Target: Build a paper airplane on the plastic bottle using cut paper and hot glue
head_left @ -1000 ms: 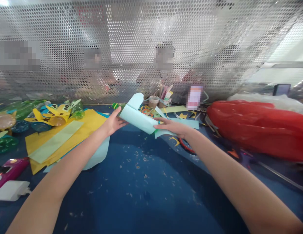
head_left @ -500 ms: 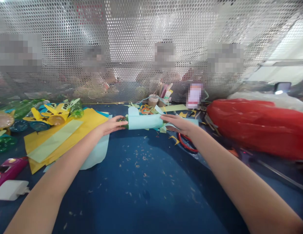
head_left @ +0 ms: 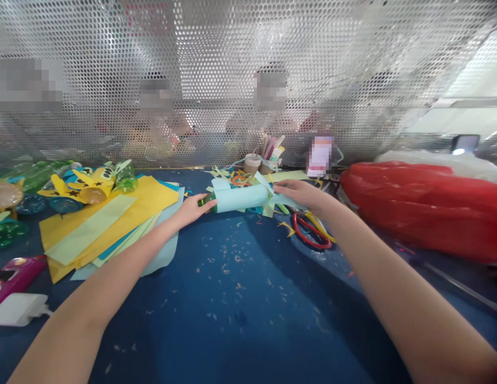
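Note:
A green plastic bottle (head_left: 210, 202) lies sideways above the table, with light blue paper (head_left: 242, 197) rolled around most of it. My left hand (head_left: 194, 208) is closed on the bottle's bare left end. At the other end, my right hand (head_left: 300, 193) has its fingers pressed together on a light blue paper strip (head_left: 286, 200) beside the roll. Scissors with red handles (head_left: 310, 234) lie below my right hand. A stack of yellow paper (head_left: 152, 194), with pale green and blue sheets, is left of my left hand.
Cut-out yellow paper flowers (head_left: 94, 181) and plastic bottle parts are at the left. A purple glue gun (head_left: 18, 272) and a white plug (head_left: 20, 309) lie in front of them. A red plastic bag (head_left: 424, 205) fills the right. People sit behind the perforated screen (head_left: 216, 64).
My right hand has shifted slightly right and up, off the roll's end, with the paper strip. The roll has tilted, its right end higher. My left hand has closed further round the bottle end.

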The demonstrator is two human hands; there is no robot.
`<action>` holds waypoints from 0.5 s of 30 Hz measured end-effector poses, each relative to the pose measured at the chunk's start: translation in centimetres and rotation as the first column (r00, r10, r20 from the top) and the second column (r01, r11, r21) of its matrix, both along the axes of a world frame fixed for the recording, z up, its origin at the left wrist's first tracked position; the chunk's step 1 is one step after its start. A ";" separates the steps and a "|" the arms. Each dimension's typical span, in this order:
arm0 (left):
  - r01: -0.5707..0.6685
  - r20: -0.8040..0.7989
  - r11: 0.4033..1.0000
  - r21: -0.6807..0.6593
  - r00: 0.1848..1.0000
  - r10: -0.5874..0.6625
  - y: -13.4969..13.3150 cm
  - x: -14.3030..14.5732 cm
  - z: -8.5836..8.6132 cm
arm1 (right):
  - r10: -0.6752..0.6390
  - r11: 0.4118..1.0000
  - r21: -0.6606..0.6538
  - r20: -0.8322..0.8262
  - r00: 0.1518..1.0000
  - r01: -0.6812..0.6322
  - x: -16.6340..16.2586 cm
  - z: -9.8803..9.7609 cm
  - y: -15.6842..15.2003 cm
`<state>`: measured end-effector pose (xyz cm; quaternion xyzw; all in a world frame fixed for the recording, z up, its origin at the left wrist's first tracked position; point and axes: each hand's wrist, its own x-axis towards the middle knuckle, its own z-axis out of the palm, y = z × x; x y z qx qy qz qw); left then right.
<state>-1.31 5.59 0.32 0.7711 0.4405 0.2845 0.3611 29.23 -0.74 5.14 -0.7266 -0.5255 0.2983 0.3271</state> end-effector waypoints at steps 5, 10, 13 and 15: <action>-0.021 0.024 0.997 0.075 1.000 0.020 -0.3 0.2 -0.6 | 0.155 0.988 0.015 -0.049 0.987 -0.155 -1.9 0.9 -0.7; 0.001 0.081 0.991 0.134 0.997 -0.012 -0.2 0.1 -1.1 | 0.441 0.886 -0.059 -0.196 0.876 -0.459 -5.9 -0.4 -1.4; -0.036 0.032 0.973 0.229 0.999 0.030 -0.3 0.1 -1.2 | 0.509 0.849 -0.060 -0.175 0.843 -0.525 -7.1 -1.8 -1.7; -0.074 0.018 0.962 0.264 0.997 0.072 -0.2 0.1 -1.2 | 0.506 0.852 -0.071 -0.144 0.851 -0.519 -7.4 -2.6 -2.0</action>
